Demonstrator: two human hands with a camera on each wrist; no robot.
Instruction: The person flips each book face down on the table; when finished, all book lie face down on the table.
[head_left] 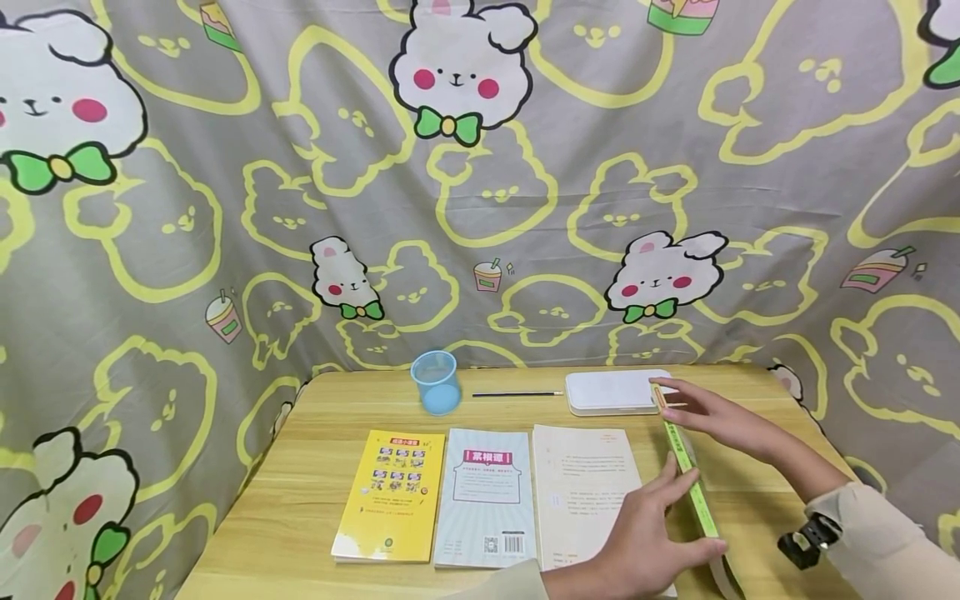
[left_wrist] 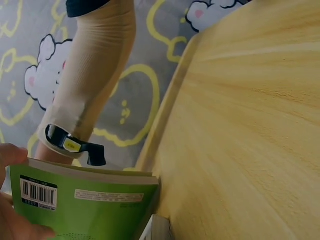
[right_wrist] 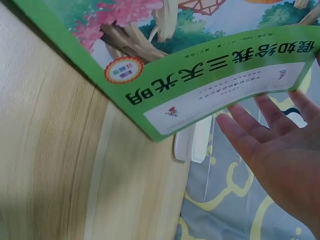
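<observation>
A green book (head_left: 702, 510) stands on edge, spine up, at the right of the row of books. My left hand (head_left: 637, 533) grips its near part, thumb at the near end and fingers along the spine. In the left wrist view, the thumb of that left hand (left_wrist: 20, 222) lies over the barcoded back cover. At the far end, my right hand (head_left: 723, 423) holds the book by its top corner. The right wrist view has the illustrated front cover (right_wrist: 200, 90) with the right hand's fingertips (right_wrist: 235, 122) along its edge; the thumb is hidden there.
Left of the green book lie a cream book (head_left: 581, 475), a pale blue book (head_left: 483, 525) and a yellow book (head_left: 393, 492). Behind them are a blue cup (head_left: 437, 392), a thin dark pen (head_left: 517, 393) and a white case (head_left: 609, 392). A patterned curtain (head_left: 555, 200) surrounds the wooden table (head_left: 255, 517).
</observation>
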